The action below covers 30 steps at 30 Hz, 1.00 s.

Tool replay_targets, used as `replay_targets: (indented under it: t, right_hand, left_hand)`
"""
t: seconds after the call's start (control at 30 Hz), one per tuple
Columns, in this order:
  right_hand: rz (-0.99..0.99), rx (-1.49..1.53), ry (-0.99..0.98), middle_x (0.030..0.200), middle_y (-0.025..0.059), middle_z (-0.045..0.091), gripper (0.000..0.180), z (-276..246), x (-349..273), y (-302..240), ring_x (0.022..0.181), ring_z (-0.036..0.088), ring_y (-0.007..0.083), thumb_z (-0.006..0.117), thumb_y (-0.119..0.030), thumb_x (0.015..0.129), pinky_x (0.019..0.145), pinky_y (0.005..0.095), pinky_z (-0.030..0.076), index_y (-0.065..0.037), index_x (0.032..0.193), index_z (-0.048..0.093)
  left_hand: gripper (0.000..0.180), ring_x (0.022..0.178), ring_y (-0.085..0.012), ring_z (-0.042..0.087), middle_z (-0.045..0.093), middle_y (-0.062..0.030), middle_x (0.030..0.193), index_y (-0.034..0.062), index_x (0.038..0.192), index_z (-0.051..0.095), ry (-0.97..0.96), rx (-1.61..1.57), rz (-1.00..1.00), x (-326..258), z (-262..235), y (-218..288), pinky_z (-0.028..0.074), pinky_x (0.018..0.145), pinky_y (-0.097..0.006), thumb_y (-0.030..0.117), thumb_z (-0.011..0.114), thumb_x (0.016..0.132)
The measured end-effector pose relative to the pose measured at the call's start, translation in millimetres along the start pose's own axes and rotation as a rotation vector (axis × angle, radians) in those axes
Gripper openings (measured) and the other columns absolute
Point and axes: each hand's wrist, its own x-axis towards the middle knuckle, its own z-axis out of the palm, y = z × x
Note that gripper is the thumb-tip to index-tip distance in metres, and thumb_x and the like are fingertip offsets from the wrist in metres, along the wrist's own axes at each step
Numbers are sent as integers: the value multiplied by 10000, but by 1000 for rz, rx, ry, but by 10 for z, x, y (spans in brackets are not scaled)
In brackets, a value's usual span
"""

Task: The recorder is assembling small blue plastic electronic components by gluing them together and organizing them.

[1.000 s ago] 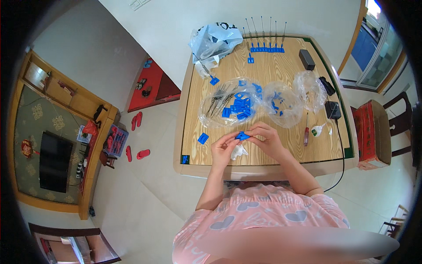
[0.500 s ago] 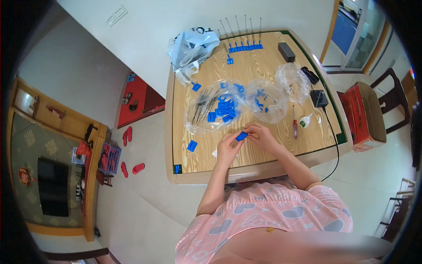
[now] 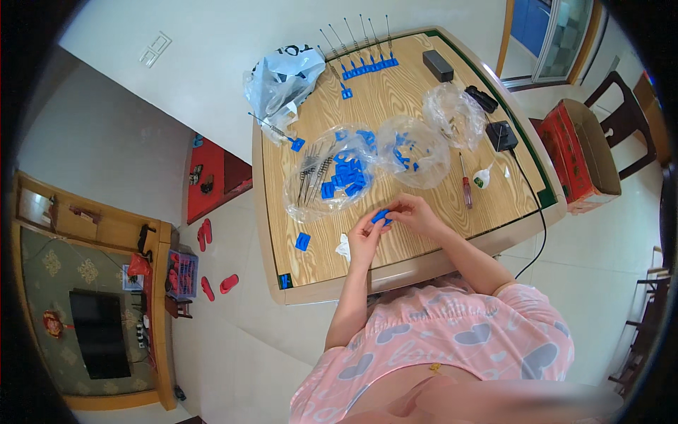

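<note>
A small blue plastic piece (image 3: 381, 216) is between my hands near the table's front edge. My left hand (image 3: 363, 239) has its fingers closed around its left side. From the right, the fingers of my right hand (image 3: 415, 215) pinch its other side and partly cover it. Beyond my hands, a clear plastic bag (image 3: 296, 206) holds several blue pieces (image 3: 349, 173) and dark metal springs on rods (image 3: 308, 177). Beside it, another clear bag (image 3: 432, 172) contains smaller blue parts (image 3: 402, 152). One loose blue piece (image 3: 302, 242) lies left of my left hand, and crumpled white paper (image 3: 343, 247) is closer to it.
At the far edge stands a row of blue bases (image 3: 370, 68) with upright spring rods. A grey-white plastic bag (image 3: 282, 81) sits far left. On the right are a screwdriver (image 3: 466, 185), a black adapter (image 3: 501, 136) with a cable, a dark block (image 3: 438, 66) and an open red carton (image 3: 575, 159).
The view has shifted, so most of the tabletop appears farther left. Both hands still grip the blue piece, with the right fingers now reaching further over it.
</note>
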Motion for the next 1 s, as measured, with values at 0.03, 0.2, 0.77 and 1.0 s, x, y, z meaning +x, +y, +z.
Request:
replay_targets:
  t: [0.03, 0.2, 0.77, 1.0]
  right_hand:
    - [3, 5, 5, 847, 32, 591, 125, 17, -15, -51, 780, 570, 92, 632, -49, 786, 695, 234, 468, -9, 903, 615]
    - [-271, 7, 57, 761, 34, 566, 82, 90, -73, -302, 701, 540, 96, 641, -61, 777, 623, 231, 440, -17, 840, 613]
    - [-118, 119, 8, 804, 16, 531, 118, 290, -231, -558, 778, 535, 88, 611, -61, 813, 689, 224, 442, -11, 908, 560]
    - [-248, 264, 39, 861, 28, 539, 135, 362, -268, -520, 823, 551, 91, 596, -33, 819, 726, 228, 455, -5, 934, 532]
  left_hand:
    - [264, 772, -151, 628, 636, -114, 912, -32, 1104, 555, 13, -16, -2, -21, 16, 49, 525, 701, -255, 12, 554, 843]
    - [286, 777, -132, 619, 634, -112, 925, -30, 1118, 553, 43, 107, 84, -115, 80, 259, 521, 685, -237, 4, 565, 835]
    - [228, 732, -97, 603, 641, -95, 871, -42, 1055, 589, 204, 58, 109, -305, 186, 524, 498, 618, -210, 25, 579, 836]
    - [211, 721, -131, 611, 634, -109, 890, -42, 1027, 598, 175, -76, 119, -354, 165, 562, 502, 619, -222, -14, 567, 820]
